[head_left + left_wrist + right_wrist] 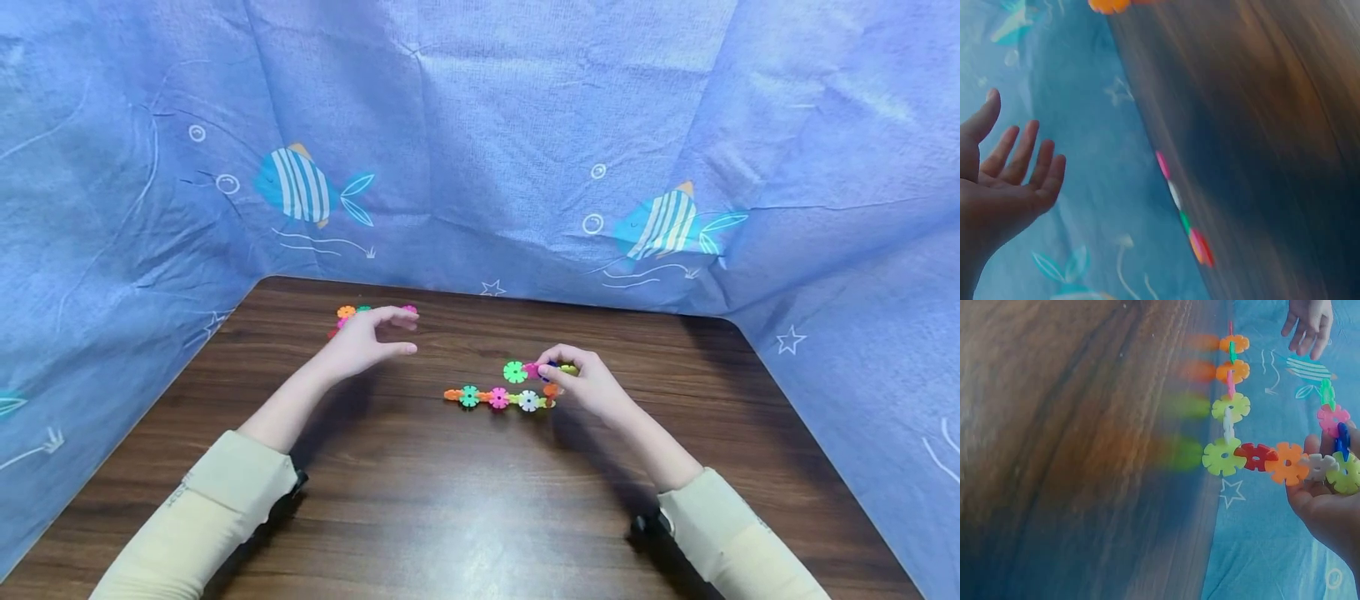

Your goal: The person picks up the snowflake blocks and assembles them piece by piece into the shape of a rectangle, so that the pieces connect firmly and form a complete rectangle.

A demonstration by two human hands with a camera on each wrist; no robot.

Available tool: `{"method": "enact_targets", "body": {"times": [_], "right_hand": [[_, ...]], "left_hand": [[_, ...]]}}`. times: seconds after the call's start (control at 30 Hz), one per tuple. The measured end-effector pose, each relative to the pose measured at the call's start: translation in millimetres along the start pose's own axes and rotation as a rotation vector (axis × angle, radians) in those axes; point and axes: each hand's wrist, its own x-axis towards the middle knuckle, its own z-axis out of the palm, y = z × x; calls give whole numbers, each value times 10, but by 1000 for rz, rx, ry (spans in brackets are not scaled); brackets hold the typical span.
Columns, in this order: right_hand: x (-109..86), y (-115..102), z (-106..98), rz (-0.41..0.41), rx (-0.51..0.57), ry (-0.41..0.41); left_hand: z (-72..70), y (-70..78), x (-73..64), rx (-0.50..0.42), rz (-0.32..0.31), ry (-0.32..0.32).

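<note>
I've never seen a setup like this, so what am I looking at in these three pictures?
There's no robot, just a person's two bare hands. The wide picture comes from a head-worn camera looking forward and down at a brown table; the others come from cameras on each wrist. The right hand holds the upper end of a colourful chain of flower-shaped discs, whose lower row appears to rest on the table. The empty left hand hovers near more discs. Behind hangs blue cloth printed with fish.
</note>
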Motion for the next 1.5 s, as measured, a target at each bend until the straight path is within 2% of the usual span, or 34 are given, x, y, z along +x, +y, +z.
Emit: {"method": "enact_targets", "body": {"times": [0.2,0.4,0.63,0.87,1.03,1.23,1.5], "right_hand": [[5,28,-41,10,-5,-3],[8,48,-81,21,-18,-13],[11,80,-100,18,5,-23],[92,305,-123,32,10,-14],[98,350,-121,35,23,-13],[94,348,-124,38,27,-12],[20,145,-108,34,11,-20]], "left_hand": [[-269,-307,-24,100,31,14],[-467,-638,-34,193,-34,-19],[-532,-909,-18,308,-90,-87],[-569,-1157,16,348,-135,-106],[-578,-1247,34,352,-149,-118],[-556,-1234,60,332,-209,-139],[-496,-1239,68,243,-201,-156]]}}
